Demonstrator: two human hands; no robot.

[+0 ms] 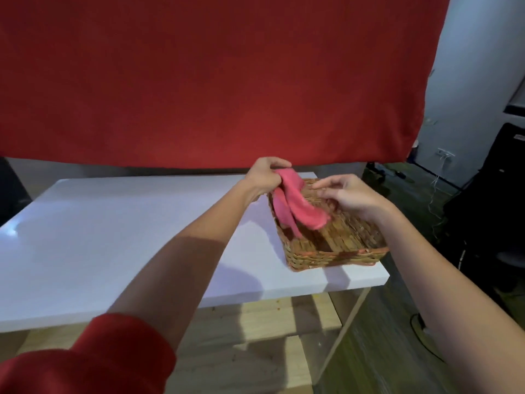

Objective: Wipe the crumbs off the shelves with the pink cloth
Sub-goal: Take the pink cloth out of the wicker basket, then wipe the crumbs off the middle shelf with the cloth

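At the lower left a red sleeve (pixel 85 356) is seen, pushed up above a bare forearm that is stretched across the white desk (pixel 99 237) toward its far right corner. Behind the desk a red backdrop (pixel 213 81) is hung across most of the view. Below the desk's near edge a wooden shelf (pixel 255 339) is shown, and a few small orange specks (pixel 279 303) are scattered on it just under that edge.

The left grip (pixel 262 177) is raised at the far left corner of a woven basket (pixel 341 251). Its fingers and thumb are closed round one end of the pink cloth (pixel 295 206), which is bunched in it. The rest of the cloth is draped down into the basket, and its lower folds are laid in the basket's far left part. The basket is set on the desk along the right edge, toward the near right corner.

The right grip (pixel 352 196) is held over the basket's far right part, with its fingers half curled and the fingertips brought near the thumb, just beside the cloth's right edge. Whether the cloth is pinched or only approached cannot be told. Beyond the desk's right edge a dark floor (pixel 383 351), white cables (pixel 434 189) and a black case (pixel 497 194) are seen.
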